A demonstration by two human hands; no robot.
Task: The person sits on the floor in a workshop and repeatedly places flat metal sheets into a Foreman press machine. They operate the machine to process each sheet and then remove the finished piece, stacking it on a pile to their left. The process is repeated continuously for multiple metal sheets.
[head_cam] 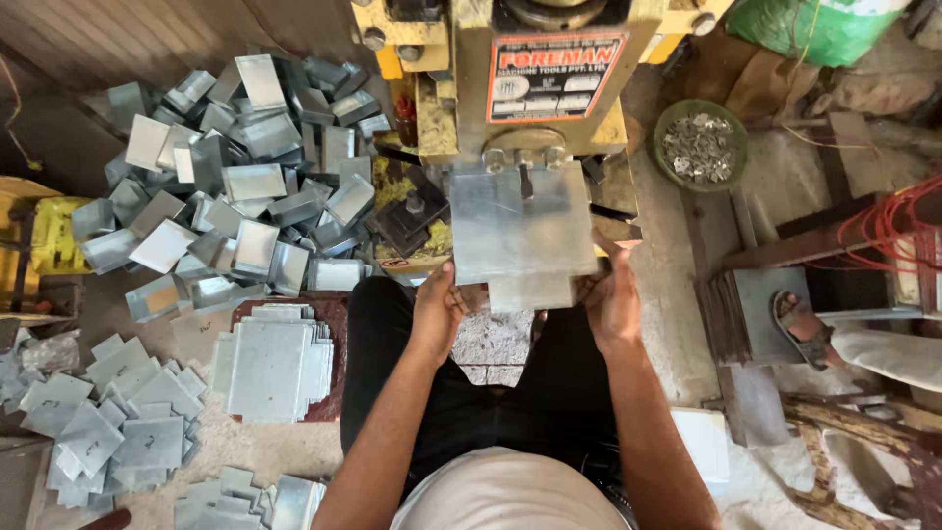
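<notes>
Yellow press machine [510,88], with a heap of bent metal pieces [245,186] beside it and a flat blank stack [270,368] within reach on the floor. Sheet-metal blank [510,236] lies under the ram, left hand [437,309] and right hand [608,299] gripping its near corners, apparently for alignment.

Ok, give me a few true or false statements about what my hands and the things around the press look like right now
1. Both hands hold the flat grey sheet-metal plate at the yellow press machine. True: left hand and right hand grip its lower edges.
2. The round green bowl is empty. False: it holds small metal bits.
3. A heap of bent grey metal pieces lies left of the press. True.
4. The stack of flat grey blanks sits right of the person. False: it is on the left.
</notes>
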